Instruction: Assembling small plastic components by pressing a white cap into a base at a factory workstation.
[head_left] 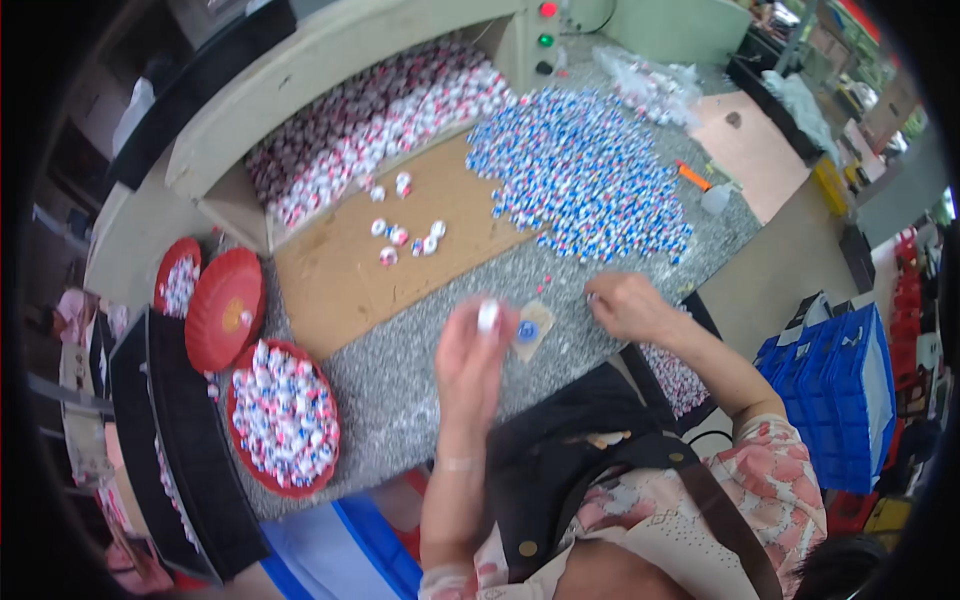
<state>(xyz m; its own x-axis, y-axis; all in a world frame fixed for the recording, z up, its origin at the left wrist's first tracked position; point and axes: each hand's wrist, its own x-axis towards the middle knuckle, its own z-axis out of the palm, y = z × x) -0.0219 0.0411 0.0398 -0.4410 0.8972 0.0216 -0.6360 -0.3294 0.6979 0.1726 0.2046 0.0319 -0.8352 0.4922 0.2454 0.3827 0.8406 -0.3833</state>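
My left hand (468,365) is raised over the near part of the grey speckled table (390,350). Its fingers, a little blurred, close round a small white round piece (488,317). To its right, my right hand (630,306) is held in a pinch over the table, below the big heap of small blue, white and pink pieces (585,165). A whitish bit shows at its fingertips, too small to name. Between the hands a round blue-and-white disc (527,330) lies on a pale patch (535,345). A few tiny pink pieces (543,285) lie just beyond.
Several white-and-pink pieces (400,237) lie on a brown board (340,275) before a bin (375,120) full of them. At left, red bowls (225,310) hold finished-looking pieces (285,415). An orange-handled tool (692,177) lies at right; blue crates (830,390) stand beyond the table.
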